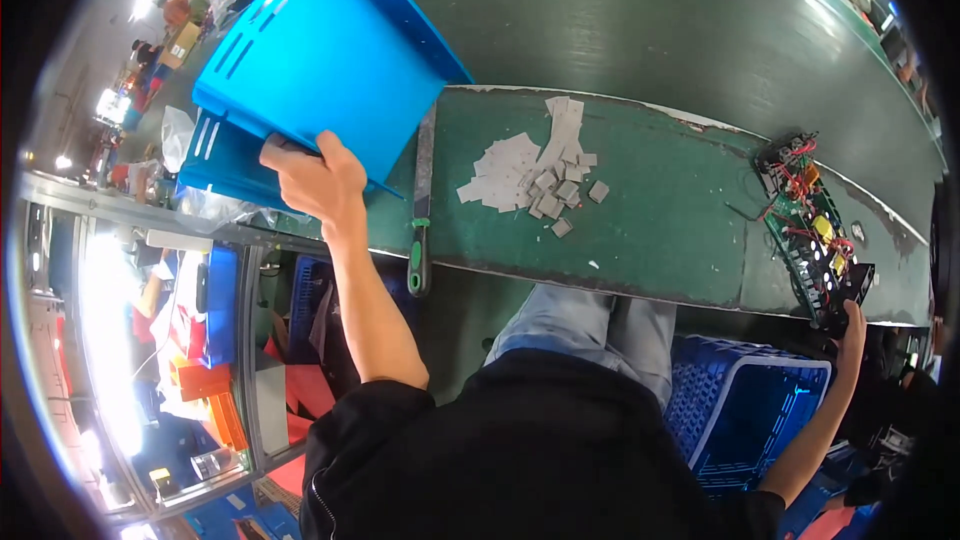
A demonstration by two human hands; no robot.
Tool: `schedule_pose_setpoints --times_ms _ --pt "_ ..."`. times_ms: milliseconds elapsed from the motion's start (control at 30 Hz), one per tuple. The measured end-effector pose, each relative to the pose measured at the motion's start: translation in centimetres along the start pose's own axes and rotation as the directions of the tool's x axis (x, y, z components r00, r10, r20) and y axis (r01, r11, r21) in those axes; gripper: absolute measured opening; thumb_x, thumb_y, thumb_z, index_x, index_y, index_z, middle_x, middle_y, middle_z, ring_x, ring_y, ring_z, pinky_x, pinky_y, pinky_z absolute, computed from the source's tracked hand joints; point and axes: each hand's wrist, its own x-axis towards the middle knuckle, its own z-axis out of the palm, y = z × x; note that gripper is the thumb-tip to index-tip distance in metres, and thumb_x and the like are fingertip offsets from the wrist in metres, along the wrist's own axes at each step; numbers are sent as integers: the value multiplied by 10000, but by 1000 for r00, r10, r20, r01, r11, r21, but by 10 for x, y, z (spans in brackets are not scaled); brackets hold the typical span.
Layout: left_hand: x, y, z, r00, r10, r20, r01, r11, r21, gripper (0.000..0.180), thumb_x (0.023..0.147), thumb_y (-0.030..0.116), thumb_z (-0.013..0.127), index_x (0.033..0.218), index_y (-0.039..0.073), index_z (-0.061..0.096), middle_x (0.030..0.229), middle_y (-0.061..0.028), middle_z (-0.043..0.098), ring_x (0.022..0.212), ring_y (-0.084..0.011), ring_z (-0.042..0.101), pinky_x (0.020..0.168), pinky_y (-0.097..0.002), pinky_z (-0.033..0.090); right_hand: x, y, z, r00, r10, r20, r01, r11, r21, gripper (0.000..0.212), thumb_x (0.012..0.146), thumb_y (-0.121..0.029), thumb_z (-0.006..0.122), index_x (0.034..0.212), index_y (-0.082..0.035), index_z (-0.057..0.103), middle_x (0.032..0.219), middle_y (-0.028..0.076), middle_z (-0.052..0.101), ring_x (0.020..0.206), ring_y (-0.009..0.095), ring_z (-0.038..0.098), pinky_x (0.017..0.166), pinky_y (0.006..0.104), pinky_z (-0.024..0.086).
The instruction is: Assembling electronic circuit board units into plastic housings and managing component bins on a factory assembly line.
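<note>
My left hand [320, 180] is closed on the near edge of a blue plastic bin [320, 50], which is tilted at the left end of the bench. Far to the right, my right hand [850, 330] has its fingers closed on a black part [856, 285] at the near end of a row of circuit boards [800, 215] with red wires and yellow components. Its grip is small and partly hidden. Between my hands lie a pile of thin whitish pieces [505, 170] and several small grey square blocks [548, 202].
A long flat-bladed tool with a green and black handle [419, 258] crosses the front edge of the green bench [660, 240], right of the bin. Below the bench at right stands a blue crate [700, 390]. A green surface [600, 20] runs along the far side.
</note>
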Motion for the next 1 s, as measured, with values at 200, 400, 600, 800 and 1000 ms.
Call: schedule_pose_setpoints --times_ms 200,400,600,800,1000 --pt "-15 41 33 997 11 72 -6 997 -70 529 759 259 572 1149 -59 409 862 -263 664 750 -475 642 684 -537 503 -8 -1 -1 999 -29 -17 28 999 -40 360 882 -328 651 1075 -25 652 906 40 670 754 143 652 648 275 516" --pt "-31 37 92 976 154 156 -121 972 -202 543 760 260 556 1181 -54 418 917 -280 651 794 -496 623 729 -540 501 3 11 -6 997 -75 15 75 997 -3 298 916 -275 631 1054 -12 653 893 32 656 725 132 638 639 259 512" --pt "-36 46 105 921 362 143 -312 907 -284 532 760 230 572 1185 -51 419 832 -236 658 694 -460 622 639 -512 504 7 20 -15 994 -103 28 104 995 -4 308 925 -273 634 1062 2 654 919 22 649 811 122 606 751 272 488" --pt "-33 35 111 926 329 187 -267 919 -291 512 776 218 570 1166 -71 409 782 -251 645 679 -462 617 630 -523 495 9 22 -16 989 -147 -11 145 986 -76 369 929 -326 634 1105 -2 650 949 27 651 812 127 620 701 282 515" --pt "-22 46 94 860 345 375 -255 929 -270 450 776 208 577 1111 -63 449 840 -253 630 717 -467 607 640 -508 497 2 15 -5 988 -147 -40 145 988 -53 383 918 -346 644 1097 -8 659 962 21 645 837 126 611 720 279 502"
